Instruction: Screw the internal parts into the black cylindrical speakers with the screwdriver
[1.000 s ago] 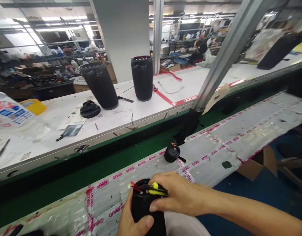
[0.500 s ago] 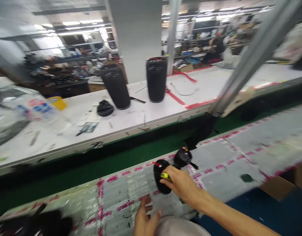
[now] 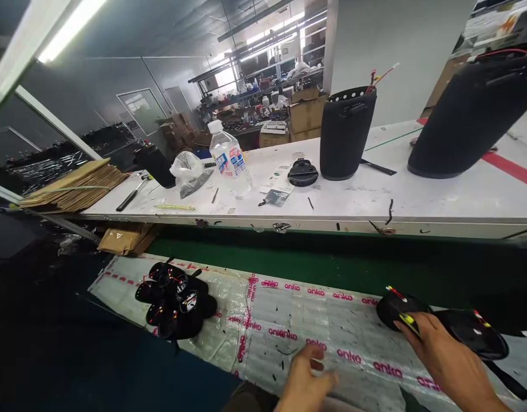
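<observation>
My right hand (image 3: 447,355) is closed around a small yellow-and-black tool (image 3: 409,321), most of it hidden in the fingers. Just beyond its tip lies a rounded black part (image 3: 394,309) with red, yellow and white wire ends. To the right of the hand, a second black part (image 3: 478,335) has similar wires and a black strap (image 3: 507,379). My left hand (image 3: 308,377) is empty, fingers apart and curved, low over the plastic-covered surface (image 3: 289,312) printed with pink lettering.
Several black parts with wires (image 3: 177,297) are clustered at the left. Across a green gap, a white bench (image 3: 263,203) holds a plastic bottle (image 3: 231,160), a black cap-like piece (image 3: 302,173), two tall black housings (image 3: 347,134) and a hammer (image 3: 132,194).
The view has swung left, bringing the left cluster and stacked cardboard into sight. My right hand still grips the yellow-and-black tool; my left hand remains empty.
</observation>
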Demonstrator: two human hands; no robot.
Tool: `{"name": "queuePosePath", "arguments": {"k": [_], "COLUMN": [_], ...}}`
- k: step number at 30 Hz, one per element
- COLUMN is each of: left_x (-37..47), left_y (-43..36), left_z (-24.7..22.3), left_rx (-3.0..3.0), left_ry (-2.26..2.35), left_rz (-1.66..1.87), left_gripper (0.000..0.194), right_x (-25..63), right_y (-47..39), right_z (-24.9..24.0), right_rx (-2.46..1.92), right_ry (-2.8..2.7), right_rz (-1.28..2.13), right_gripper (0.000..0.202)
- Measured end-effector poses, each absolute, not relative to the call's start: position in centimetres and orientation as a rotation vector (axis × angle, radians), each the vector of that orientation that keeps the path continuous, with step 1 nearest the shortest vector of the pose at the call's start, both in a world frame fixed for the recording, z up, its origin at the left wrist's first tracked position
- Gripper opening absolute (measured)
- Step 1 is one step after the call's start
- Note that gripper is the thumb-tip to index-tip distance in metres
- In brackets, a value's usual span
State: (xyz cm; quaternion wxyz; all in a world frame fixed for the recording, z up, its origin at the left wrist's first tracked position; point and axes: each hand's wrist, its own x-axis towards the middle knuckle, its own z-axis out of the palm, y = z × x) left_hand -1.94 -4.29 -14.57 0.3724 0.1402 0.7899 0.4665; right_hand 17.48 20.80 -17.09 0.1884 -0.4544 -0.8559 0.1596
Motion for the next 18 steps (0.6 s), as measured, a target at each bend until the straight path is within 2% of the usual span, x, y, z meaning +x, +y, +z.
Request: {"name": "queuePosePath", "arguments": {"k": [1,5,10,16,18], "left_x": [-3.8,-15.1,-26.5,-29.0,-28.9], "left_y": [-4.6,-7.6,-11.4,-13.0,-13.2], "left_z": [-14.3,-12.3,-10.6,-11.3,-11.0], "left_rx": [0.367,0.252,-0.175,-0.296,-0.230], "left_ry": [2.093,2.689,3.263,3.257,3.236], "left_rz": [1.195,1.148,0.827,0.415,0.351], "left_gripper": [0.041,0.060,0.085,0.060,0.059], "right_x": [17.8,18.5,18.8,19.3,19.4], "right_y": [20.7,20.2,19.9,18.7,18.0], "right_z": [-17.1,-16.8,-16.3,-14.4,-13.6], "right_rx": [-1.281,-1.252,-1.311,-1.313,-1.313], "right_ry": [-2.429,-2.447,-2.418,-2.323,-2.282], "right_rz": [0.489,0.588,0.616,0.622,0.599], "right_gripper": [0.046,0.054,0.056,0.055,0.058]}}
